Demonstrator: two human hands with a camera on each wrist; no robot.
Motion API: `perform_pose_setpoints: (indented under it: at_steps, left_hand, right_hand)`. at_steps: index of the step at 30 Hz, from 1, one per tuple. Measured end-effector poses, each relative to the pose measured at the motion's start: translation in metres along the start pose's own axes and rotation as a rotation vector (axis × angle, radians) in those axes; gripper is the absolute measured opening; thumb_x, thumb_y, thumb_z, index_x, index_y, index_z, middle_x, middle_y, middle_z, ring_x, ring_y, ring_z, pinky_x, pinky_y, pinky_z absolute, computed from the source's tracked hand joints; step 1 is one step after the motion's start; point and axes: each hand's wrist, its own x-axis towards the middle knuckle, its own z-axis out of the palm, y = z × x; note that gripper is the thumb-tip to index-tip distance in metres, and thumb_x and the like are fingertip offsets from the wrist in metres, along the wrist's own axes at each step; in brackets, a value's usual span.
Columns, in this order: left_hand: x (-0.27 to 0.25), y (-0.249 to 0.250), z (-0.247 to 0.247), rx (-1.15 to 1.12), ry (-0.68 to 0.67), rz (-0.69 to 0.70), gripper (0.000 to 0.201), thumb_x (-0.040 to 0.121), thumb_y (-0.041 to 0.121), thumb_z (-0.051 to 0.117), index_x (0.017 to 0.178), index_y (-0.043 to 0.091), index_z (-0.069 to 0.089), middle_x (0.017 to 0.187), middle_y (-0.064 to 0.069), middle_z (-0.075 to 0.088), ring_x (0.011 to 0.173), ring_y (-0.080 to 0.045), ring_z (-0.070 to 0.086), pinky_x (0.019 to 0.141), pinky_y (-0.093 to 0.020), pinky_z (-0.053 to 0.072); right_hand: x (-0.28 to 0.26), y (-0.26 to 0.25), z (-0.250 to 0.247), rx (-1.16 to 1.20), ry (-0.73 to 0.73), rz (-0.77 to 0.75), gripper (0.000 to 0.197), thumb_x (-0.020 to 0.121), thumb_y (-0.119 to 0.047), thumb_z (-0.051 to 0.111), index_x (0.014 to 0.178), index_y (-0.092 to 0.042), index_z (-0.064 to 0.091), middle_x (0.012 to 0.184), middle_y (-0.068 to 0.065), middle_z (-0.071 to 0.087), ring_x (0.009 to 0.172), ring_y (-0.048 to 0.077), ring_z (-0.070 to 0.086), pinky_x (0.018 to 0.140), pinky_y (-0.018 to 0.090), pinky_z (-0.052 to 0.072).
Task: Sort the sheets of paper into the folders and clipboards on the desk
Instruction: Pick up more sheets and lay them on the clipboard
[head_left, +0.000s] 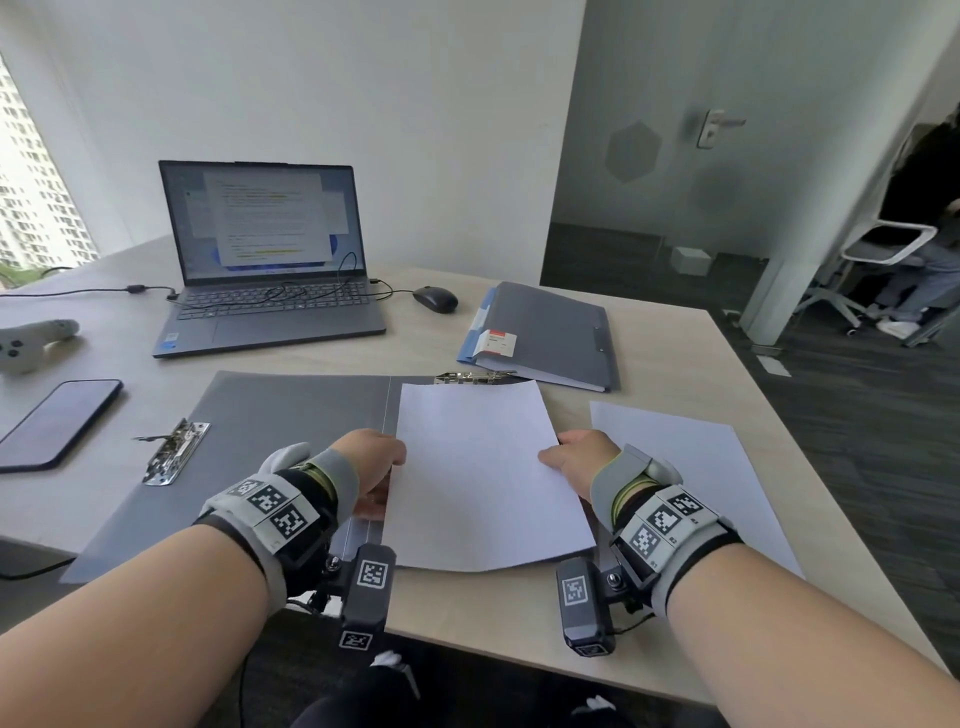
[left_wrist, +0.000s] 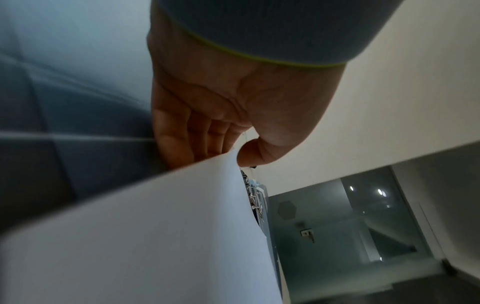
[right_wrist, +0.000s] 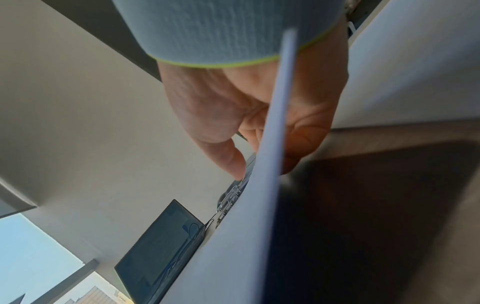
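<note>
Over the bench (head_left: 519, 613), seen from the head camera, both hands hold one white sheet (head_left: 483, 478) by its side edges, the left hand (head_left: 371, 465) on the left edge, the right hand (head_left: 582, 460) on the right. The sheet hovers above the right half of an open grey folder (head_left: 270, 431), its far edge just short of the metal clip (head_left: 475, 377) at the top. A second sheet (head_left: 696, 467) lies on the bench to the right, and a closed folder (head_left: 550, 332) sits beyond.

From the left wrist, the left thumb and fingers (left_wrist: 192, 131) pinch the sheet's edge, the clip glinting past it.

From the right wrist, the right thumb sits above the paper and the curled fingers (right_wrist: 303, 131) below, gripping it; the sheet bows between the hands.

Risks, as I judge them: the clip looks closed, so pushing the sheet forward could crumple its far edge. Freeing one hand to lift the clip could let the bowed sheet sag or skew.
</note>
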Motion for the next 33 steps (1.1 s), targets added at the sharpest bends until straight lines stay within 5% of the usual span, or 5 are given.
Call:
perform_pose_setpoints:
  at_steps: [6,12,19,23,33]
  left_hand:
    - [0.015,-0.003,-0.010,0.177,0.070,0.103,0.040,0.084,0.002,0.055,0.114,0.029,0.062,0.087,-0.012,0.066,0.080,-0.031,0.062,0.053,-0.029,0.050]
    - [0.017,-0.009,-0.015,0.133,0.080,0.131,0.048,0.085,-0.004,0.057,0.122,0.026,0.061,0.102,-0.009,0.069,0.083,-0.026,0.066,0.048,-0.027,0.048]
    - [0.016,-0.011,-0.015,0.129,0.105,0.167,0.046,0.084,-0.001,0.058,0.119,0.027,0.061,0.102,-0.012,0.071,0.085,-0.027,0.068,0.052,-0.029,0.052]
    - [0.013,-0.012,-0.014,0.078,0.128,0.185,0.031,0.088,0.010,0.058,0.114,0.026,0.063,0.098,-0.008,0.071,0.087,-0.022,0.069,0.051,-0.026,0.050]
    - [0.006,-0.017,-0.010,0.042,0.147,0.233,0.024,0.089,0.017,0.056,0.107,0.024,0.069,0.105,-0.006,0.072,0.100,-0.020,0.068,0.058,-0.028,0.056]
  right_hand:
    - [-0.001,-0.002,0.001,0.002,-0.004,-0.003,0.026,0.085,0.006,0.052,0.100,-0.008,0.068,0.087,0.012,0.063,0.079,0.024,0.057,0.073,0.033,0.051]
    - [0.001,0.004,0.003,0.006,0.012,-0.025,0.046,0.088,0.000,0.058,0.133,-0.011,0.056,0.113,0.012,0.068,0.098,0.030,0.067,0.080,0.031,0.054]
    - [0.000,0.003,0.004,0.022,0.059,-0.038,0.047,0.089,-0.003,0.061,0.134,-0.013,0.054,0.109,0.009,0.063,0.087,0.024,0.061,0.060,0.023,0.048]
    - [0.002,0.005,0.007,0.084,0.101,-0.043,0.043,0.090,-0.013,0.061,0.133,-0.013,0.056,0.125,0.009,0.062,0.095,0.021,0.057,0.075,0.025,0.043]
    - [-0.001,0.004,0.009,0.153,0.111,-0.048,0.042,0.091,-0.018,0.056,0.133,-0.019,0.055,0.112,-0.002,0.058,0.102,0.020,0.054,0.087,0.028,0.039]
